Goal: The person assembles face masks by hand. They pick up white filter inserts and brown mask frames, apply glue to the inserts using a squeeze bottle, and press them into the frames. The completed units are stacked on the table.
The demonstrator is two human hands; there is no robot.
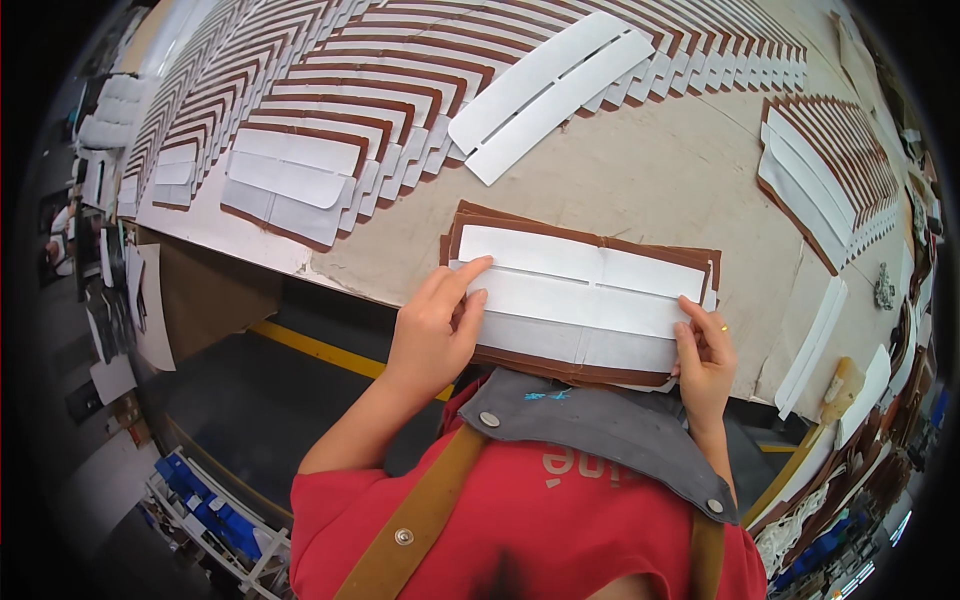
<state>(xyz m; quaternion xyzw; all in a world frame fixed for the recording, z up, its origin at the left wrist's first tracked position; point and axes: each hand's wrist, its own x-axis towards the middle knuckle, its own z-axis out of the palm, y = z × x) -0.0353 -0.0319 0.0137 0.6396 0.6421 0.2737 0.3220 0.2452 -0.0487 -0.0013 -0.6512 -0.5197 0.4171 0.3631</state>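
Note:
A stack of brown-edged sheets [590,376] lies at the table's front edge, directly before me. On top rests a white slotted strip [540,253], with a pale grey panel [540,338] showing below it. My left hand [432,330] is at the strip's left end, index finger lying on its surface and thumb just below, gripping the end. At the opposite end my right hand [706,358] has its thumb and index finger closed on the strip's edge, the other fingers curled. What lies under those fingertips is partly hidden.
Long overlapping rows of brown-edged pieces [390,90] fan across the far left and back. Loose white slotted strips [550,95] lie in front of them. Another fanned row [835,170] sits at the right, near a narrow white strip [812,345] and a wooden-handled tool [842,385].

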